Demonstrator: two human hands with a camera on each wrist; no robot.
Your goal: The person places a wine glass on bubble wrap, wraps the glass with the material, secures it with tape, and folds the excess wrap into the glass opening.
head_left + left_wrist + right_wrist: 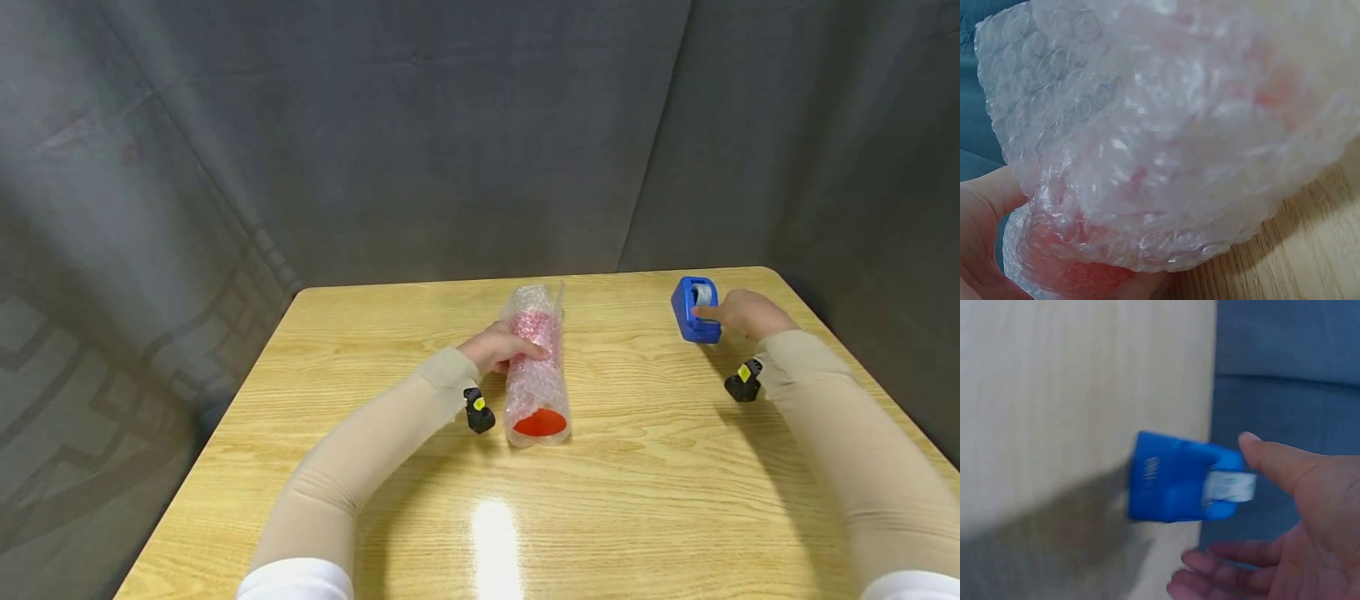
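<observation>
A roll of clear bubble wrap (pixel 534 387) lies lengthwise on the table around something red, whose orange-red open end (pixel 542 423) faces me. My left hand (pixel 497 345) grips it from the left side, thumb over the top; in the left wrist view the bubbled plastic (pixel 1166 144) covers most of that hand. Over at the far right stands a blue tape dispenser (pixel 1169 478) with a roll of tape (pixel 703 294) in it. My right hand (pixel 752 315) reaches beside the dispenser, thumb and fingers spread apart, and its thumb overlaps it in the head view.
The wooden table (pixel 420 517) has its far edge along a grey curtain (pixel 450 150), which also hangs at both sides. A loose flap of bubble wrap sticks up at the roll's far right end. Black wrist cameras (pixel 478 411) sit on both sleeves.
</observation>
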